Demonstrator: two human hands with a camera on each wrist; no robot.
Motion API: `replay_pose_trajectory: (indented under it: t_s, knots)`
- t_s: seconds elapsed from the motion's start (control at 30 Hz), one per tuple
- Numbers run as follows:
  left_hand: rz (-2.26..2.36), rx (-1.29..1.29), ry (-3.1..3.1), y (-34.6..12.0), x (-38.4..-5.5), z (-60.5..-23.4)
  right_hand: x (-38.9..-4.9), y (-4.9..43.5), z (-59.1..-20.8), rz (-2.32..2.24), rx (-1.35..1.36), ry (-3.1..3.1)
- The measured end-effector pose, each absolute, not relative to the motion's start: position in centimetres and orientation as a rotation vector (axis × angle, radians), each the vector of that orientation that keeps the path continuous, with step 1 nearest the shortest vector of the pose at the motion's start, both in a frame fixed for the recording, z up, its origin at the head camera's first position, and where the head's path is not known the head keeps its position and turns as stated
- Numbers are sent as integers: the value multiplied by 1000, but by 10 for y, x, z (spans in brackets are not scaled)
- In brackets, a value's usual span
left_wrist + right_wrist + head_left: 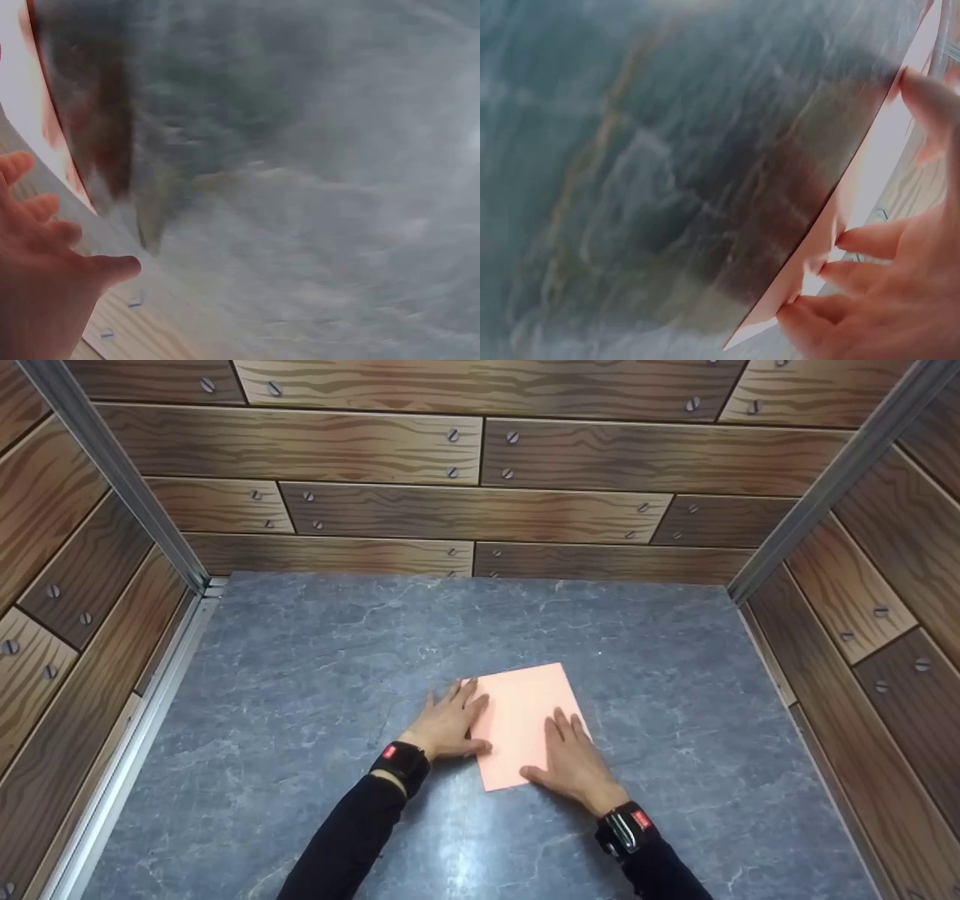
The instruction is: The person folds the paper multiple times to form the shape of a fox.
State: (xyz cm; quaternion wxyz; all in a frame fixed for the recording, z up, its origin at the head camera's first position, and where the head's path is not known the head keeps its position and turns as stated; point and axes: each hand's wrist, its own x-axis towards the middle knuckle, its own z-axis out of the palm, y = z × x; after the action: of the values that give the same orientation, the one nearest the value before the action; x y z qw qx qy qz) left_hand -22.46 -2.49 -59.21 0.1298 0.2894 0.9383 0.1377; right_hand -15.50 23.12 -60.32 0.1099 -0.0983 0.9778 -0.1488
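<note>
A pale pink sheet of paper (pixel 519 727) lies slightly turned on the grey marbled tabletop (pixel 315 660). My left hand (pixel 448 725) is at its left edge, fingers spread, with thumb and fingertips overlapping the sheet in the head view. On the right side of the sheet rests my right hand (pixel 571 761), its thumb near the lower edge. In the right wrist view the fingertips (pixel 847 240) of that hand touch the paper (pixel 874 154). The left wrist view has the left hand (pixel 45 262) below a corner of the sheet (pixel 22 82).
Wood-patterned panels stand around the table: a back wall (pixel 480 510), a left wall (pixel 82 607) and a right wall (pixel 885 607). Metal posts (pixel 825 484) mark the back corners. A black band with a red label (pixel 400 765) is worn on each wrist.
</note>
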Motion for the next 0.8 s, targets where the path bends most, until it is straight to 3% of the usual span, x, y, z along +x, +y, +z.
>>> replay_pose_trajectory:
  t_s: [0.8]
  knots:
    - [392,694,2803,-50,-173,-605,-173,228,-597,-507,-513,2772]
